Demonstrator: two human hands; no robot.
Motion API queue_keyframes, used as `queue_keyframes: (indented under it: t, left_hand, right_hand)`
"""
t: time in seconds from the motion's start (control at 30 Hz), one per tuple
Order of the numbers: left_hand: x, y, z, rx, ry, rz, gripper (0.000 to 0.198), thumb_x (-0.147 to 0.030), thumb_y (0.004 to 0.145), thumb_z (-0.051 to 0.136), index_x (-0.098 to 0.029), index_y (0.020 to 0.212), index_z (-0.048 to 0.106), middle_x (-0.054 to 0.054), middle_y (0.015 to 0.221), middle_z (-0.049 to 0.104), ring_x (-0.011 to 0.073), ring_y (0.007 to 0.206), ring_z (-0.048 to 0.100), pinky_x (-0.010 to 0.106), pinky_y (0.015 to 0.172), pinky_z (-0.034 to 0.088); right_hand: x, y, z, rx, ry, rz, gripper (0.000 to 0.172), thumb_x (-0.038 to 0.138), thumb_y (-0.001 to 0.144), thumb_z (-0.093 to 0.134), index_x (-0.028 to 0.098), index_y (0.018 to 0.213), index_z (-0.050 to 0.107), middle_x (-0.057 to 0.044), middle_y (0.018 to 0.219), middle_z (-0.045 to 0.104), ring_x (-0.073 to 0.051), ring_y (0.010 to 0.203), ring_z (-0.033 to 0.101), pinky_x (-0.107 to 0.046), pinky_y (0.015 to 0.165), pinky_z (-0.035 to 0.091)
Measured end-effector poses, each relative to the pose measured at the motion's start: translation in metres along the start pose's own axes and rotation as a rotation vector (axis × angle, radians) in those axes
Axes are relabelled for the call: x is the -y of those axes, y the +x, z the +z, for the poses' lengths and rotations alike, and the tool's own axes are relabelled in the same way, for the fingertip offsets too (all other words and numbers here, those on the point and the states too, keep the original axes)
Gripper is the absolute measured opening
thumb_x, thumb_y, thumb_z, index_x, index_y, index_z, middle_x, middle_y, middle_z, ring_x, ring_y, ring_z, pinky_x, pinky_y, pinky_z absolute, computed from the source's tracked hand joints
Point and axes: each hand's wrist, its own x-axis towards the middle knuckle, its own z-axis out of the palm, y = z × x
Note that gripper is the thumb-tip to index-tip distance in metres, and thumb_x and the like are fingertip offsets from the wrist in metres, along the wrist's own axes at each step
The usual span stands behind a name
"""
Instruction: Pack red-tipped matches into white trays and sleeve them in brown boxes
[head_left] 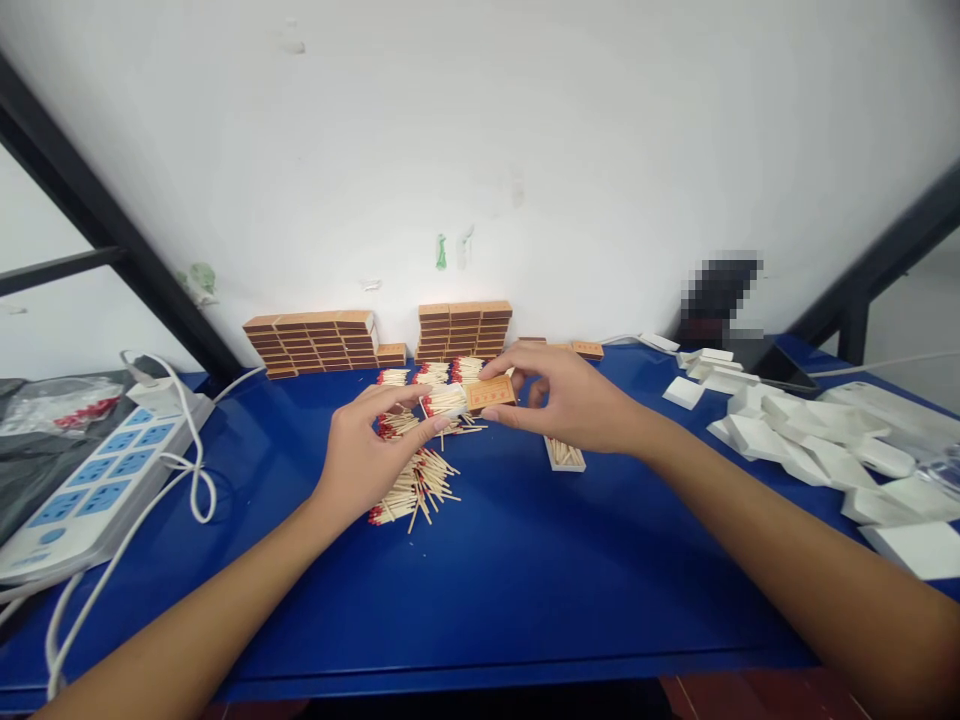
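My left hand [371, 440] pinches the outer end of a white matchbox tray [448, 400] filled with red-tipped matches. The tray's other end sits inside an orange matchbox sleeve [491, 396], gripped between the thumb and fingers of my right hand [562, 395]. Tray and sleeve are held above the table, partly slid together. Loose matches [416, 485] lie in piles below and behind my left hand. Beneath my right hand, a second tray [566, 455] with matches rests on the table, its far end hidden by the hand.
Stacked matchboxes [315, 340] and another stack [465, 330] stand against the wall. White empty trays [810, 440] are heaped at the right on the blue table [525, 590]. A power strip [112, 480] with looping white cables [199, 460] lies at the left.
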Motion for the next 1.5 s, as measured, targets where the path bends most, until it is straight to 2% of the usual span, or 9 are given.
queue_keyframes:
  t: [0.23, 0.43, 0.7, 0.9, 1.07, 1.17, 1.33, 1.4, 1.5]
  left_hand:
    - [0.002, 0.000, 0.000, -0.005, 0.022, 0.084, 0.033, -0.040, 0.083, 0.085, -0.023, 0.110, 0.080, 0.004, 0.099, 0.078, 0.0203, 0.088, 0.070, 0.036, 0.087, 0.057]
    - [0.001, -0.002, 0.001, 0.055, 0.031, 0.182, 0.031, -0.037, 0.085, 0.084, -0.025, 0.113, 0.078, 0.003, 0.106, 0.080, 0.0217, 0.098, 0.071, 0.037, 0.093, 0.056]
    - [0.000, -0.001, 0.000, 0.037, 0.055, 0.166, 0.031, -0.039, 0.085, 0.084, -0.025, 0.112, 0.079, 0.004, 0.106, 0.080, 0.0227, 0.097, 0.071, 0.038, 0.092, 0.057]
    - [-0.004, 0.000, -0.001, 0.067, 0.049, 0.209, 0.029, -0.038, 0.086, 0.083, -0.025, 0.112, 0.078, 0.004, 0.107, 0.080, 0.0226, 0.098, 0.072, 0.037, 0.092, 0.057]
    - [-0.004, -0.002, 0.001, 0.078, 0.059, 0.224, 0.032, -0.037, 0.084, 0.085, -0.024, 0.112, 0.078, 0.004, 0.104, 0.080, 0.0220, 0.095, 0.073, 0.036, 0.091, 0.058]
    - [-0.003, -0.002, 0.001, 0.103, 0.041, 0.244, 0.032, -0.037, 0.085, 0.085, -0.024, 0.113, 0.078, 0.005, 0.108, 0.080, 0.0229, 0.099, 0.073, 0.037, 0.093, 0.057]
    - [-0.003, -0.002, 0.000, 0.107, 0.038, 0.250, 0.032, -0.036, 0.086, 0.083, -0.026, 0.116, 0.077, 0.005, 0.109, 0.080, 0.0237, 0.100, 0.072, 0.039, 0.093, 0.057]
    - [-0.003, -0.001, -0.001, 0.062, 0.058, 0.238, 0.030, -0.037, 0.087, 0.082, -0.025, 0.114, 0.077, 0.005, 0.107, 0.080, 0.0235, 0.100, 0.071, 0.040, 0.095, 0.056]
    - [-0.003, -0.001, -0.001, -0.006, 0.066, 0.163, 0.031, -0.041, 0.087, 0.081, -0.025, 0.113, 0.078, 0.005, 0.103, 0.079, 0.0226, 0.095, 0.070, 0.040, 0.092, 0.057]
  right_hand:
    - [-0.002, -0.001, -0.002, -0.058, -0.197, -0.050, 0.027, 0.025, 0.082, 0.074, 0.020, 0.108, 0.069, -0.006, 0.100, 0.063, -0.017, 0.077, 0.057, -0.034, 0.070, 0.048]
    - [0.010, -0.004, 0.006, 0.030, -0.083, -0.111, 0.030, 0.018, 0.084, 0.069, 0.023, 0.113, 0.066, -0.006, 0.108, 0.060, -0.018, 0.084, 0.056, -0.033, 0.074, 0.049]
    - [-0.004, -0.004, 0.007, 0.086, -0.223, -0.028, 0.028, 0.020, 0.083, 0.071, 0.022, 0.110, 0.065, -0.006, 0.101, 0.058, -0.020, 0.082, 0.055, -0.033, 0.072, 0.045]
    - [0.005, -0.005, 0.016, 0.119, -0.156, -0.081, 0.034, 0.028, 0.087, 0.074, 0.022, 0.118, 0.063, -0.006, 0.103, 0.063, -0.018, 0.080, 0.056, -0.032, 0.073, 0.044]
    - [-0.016, -0.003, 0.015, 0.094, -0.243, -0.078, 0.033, 0.028, 0.087, 0.075, 0.019, 0.117, 0.064, -0.008, 0.106, 0.067, -0.020, 0.084, 0.059, -0.033, 0.076, 0.045]
    - [-0.029, -0.001, 0.015, 0.098, -0.247, -0.021, 0.033, 0.030, 0.085, 0.077, 0.019, 0.115, 0.066, -0.006, 0.099, 0.070, -0.019, 0.078, 0.061, -0.033, 0.073, 0.045]
    - [-0.024, 0.001, 0.014, 0.094, -0.136, 0.094, 0.032, 0.037, 0.084, 0.079, 0.021, 0.110, 0.067, 0.000, 0.079, 0.070, -0.018, 0.071, 0.063, -0.033, 0.069, 0.045]
    - [-0.018, 0.001, 0.014, 0.071, 0.027, 0.142, 0.036, 0.041, 0.083, 0.081, 0.022, 0.108, 0.065, 0.000, 0.083, 0.070, -0.017, 0.072, 0.064, -0.032, 0.065, 0.047]
    - [-0.011, 0.003, 0.014, 0.058, 0.349, 0.246, 0.046, 0.044, 0.081, 0.082, 0.023, 0.113, 0.058, -0.004, 0.099, 0.072, -0.017, 0.078, 0.066, -0.029, 0.055, 0.050]
